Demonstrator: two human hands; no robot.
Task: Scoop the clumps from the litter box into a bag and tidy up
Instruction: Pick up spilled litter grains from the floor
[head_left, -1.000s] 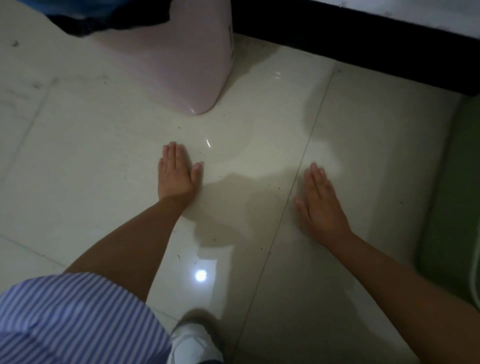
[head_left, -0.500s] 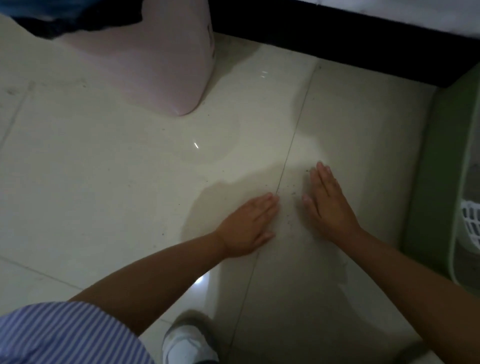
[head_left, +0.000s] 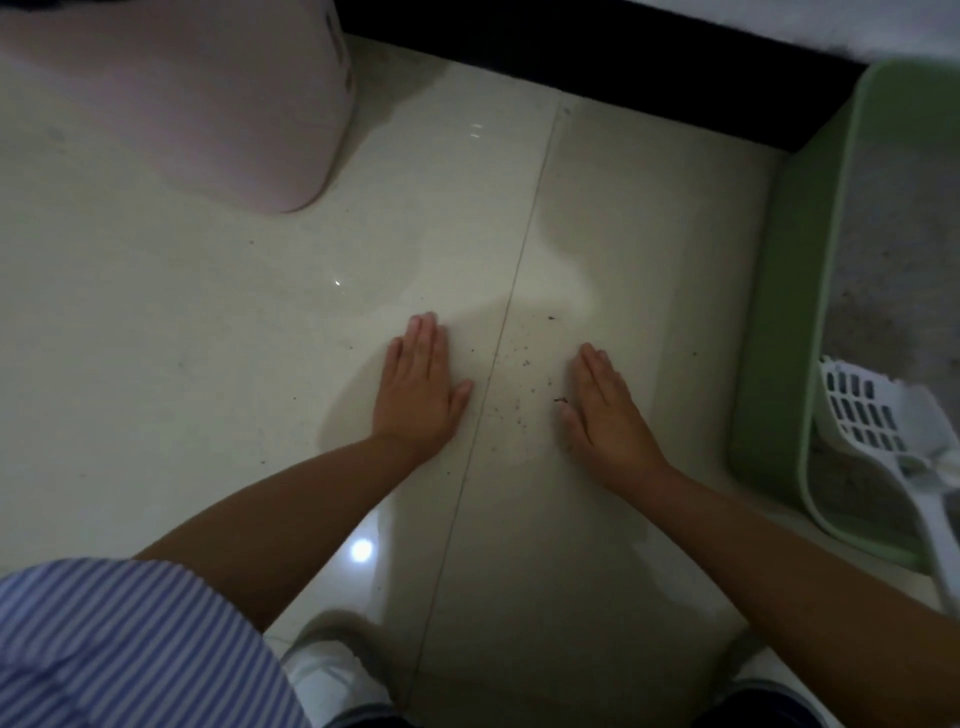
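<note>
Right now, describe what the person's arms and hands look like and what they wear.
Both forearms are bare, with no watch, rings or gloves on the left hand or the right hand. A blue-and-white striped garment shows at lower left. A white shoe shows below.

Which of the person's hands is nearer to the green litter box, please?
The right hand. It lies flat on the floor a short way left of the litter box; the left hand lies flat farther left, beyond the tile seam.

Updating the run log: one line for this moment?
left hand flat on floor | right hand flat | litter specks between | scoop in litter box
</note>
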